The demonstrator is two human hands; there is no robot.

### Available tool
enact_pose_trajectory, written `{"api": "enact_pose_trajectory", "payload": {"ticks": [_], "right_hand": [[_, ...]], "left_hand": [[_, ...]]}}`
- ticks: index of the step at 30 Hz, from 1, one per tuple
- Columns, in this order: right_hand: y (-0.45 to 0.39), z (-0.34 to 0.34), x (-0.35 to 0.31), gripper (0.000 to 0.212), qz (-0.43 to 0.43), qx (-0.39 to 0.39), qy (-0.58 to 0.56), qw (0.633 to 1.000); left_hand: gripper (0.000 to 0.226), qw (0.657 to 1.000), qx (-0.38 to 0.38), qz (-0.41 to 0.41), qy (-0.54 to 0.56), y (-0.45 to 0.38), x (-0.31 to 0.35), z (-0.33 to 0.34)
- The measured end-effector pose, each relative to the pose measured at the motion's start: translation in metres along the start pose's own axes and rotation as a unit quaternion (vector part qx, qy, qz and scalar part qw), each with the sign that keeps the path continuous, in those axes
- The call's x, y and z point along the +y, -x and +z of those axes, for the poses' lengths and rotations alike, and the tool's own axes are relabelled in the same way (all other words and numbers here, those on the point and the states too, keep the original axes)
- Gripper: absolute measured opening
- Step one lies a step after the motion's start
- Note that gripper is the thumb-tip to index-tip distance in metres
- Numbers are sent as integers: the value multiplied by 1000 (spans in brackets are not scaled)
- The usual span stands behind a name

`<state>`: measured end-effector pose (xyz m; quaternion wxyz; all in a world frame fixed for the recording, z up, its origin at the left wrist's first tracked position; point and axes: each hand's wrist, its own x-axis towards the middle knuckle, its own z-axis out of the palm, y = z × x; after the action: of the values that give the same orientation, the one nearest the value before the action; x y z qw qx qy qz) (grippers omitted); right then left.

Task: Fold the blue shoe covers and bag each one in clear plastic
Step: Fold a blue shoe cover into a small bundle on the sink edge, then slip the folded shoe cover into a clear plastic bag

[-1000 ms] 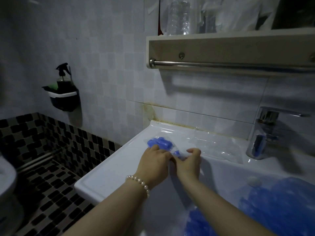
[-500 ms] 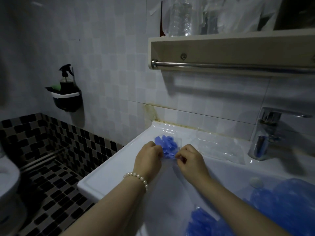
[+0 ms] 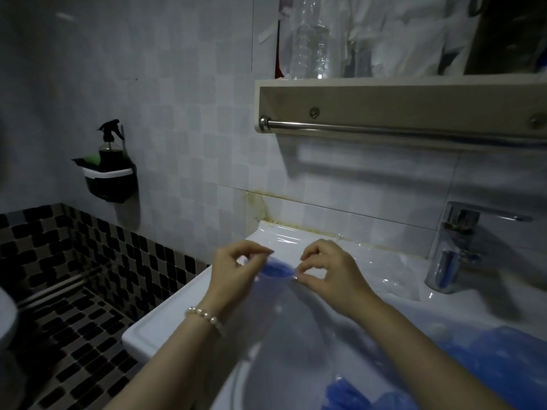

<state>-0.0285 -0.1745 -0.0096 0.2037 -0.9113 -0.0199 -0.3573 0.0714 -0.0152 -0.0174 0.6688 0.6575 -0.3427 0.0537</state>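
Observation:
My left hand [image 3: 233, 273] and my right hand [image 3: 328, 270] are raised over the left rim of the white sink [image 3: 165, 318]. Between them hangs a clear plastic bag [image 3: 278, 318]. Each hand pinches one side of its top edge. A folded blue shoe cover [image 3: 276, 270] shows at the bag's mouth, between my fingers. More clear bags [image 3: 393, 270] lie flat on the sink's back ledge. A heap of loose blue shoe covers [image 3: 488, 353] fills the basin at the lower right.
A chrome tap [image 3: 453, 247] stands at the right of the sink. Above it a wooden shelf [image 3: 399, 96] with a metal rail holds bottles. A black holder with a spray bottle [image 3: 109, 173] hangs on the left wall. Black mosaic floor lies to the left.
My hands have lifted off the sink ledge and moved apart, raising the clear bag with the folded blue shoe cover between them.

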Motion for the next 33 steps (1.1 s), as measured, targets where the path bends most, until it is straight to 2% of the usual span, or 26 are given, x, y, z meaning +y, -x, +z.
{"api": "enact_pose_trajectory", "payload": {"ticks": [1,2,4,5,7,9,11,14,16,19,22,29,33], "right_hand": [[-4,-9,-8,5,16,3,-61,998],[-9,-20,-18,11,44,7,-137,990],[-18,-40,-35,18,121,20,-293,948],[-21,-47,-41,16,165,27,-351,921],[-24,-56,-45,9,242,33,-425,872],[-24,-58,-45,5,302,22,-458,836],[-22,-55,-44,4,344,-4,-462,818],[-18,-48,-40,8,381,-43,-452,805],[-16,-48,-39,7,380,-83,-442,809],[-13,-45,-42,12,348,-140,-354,857],[-12,-36,-49,6,319,-136,-315,884],[-11,-38,-53,9,285,-173,-289,897],[-12,-39,-52,6,287,-151,-285,902]], "left_hand": [[18,999,-10,-10,48,-3,8,-4],[42,996,-32,-21,83,-7,15,-10],[81,981,-114,-53,146,-16,28,-21],[85,968,-164,-78,172,-18,36,-25],[67,952,-219,-130,168,-19,54,-25],[55,946,-214,-181,161,-14,67,-20],[53,937,-198,-225,181,-10,67,-16],[35,920,-170,-280,215,-2,59,-18],[28,920,-148,-298,206,6,55,-19],[21,937,-124,-294,144,15,50,-16],[9,944,-114,-289,116,21,51,-12],[14,943,-72,-277,171,29,51,-10],[17,935,-46,-294,196,32,45,-9]]}}
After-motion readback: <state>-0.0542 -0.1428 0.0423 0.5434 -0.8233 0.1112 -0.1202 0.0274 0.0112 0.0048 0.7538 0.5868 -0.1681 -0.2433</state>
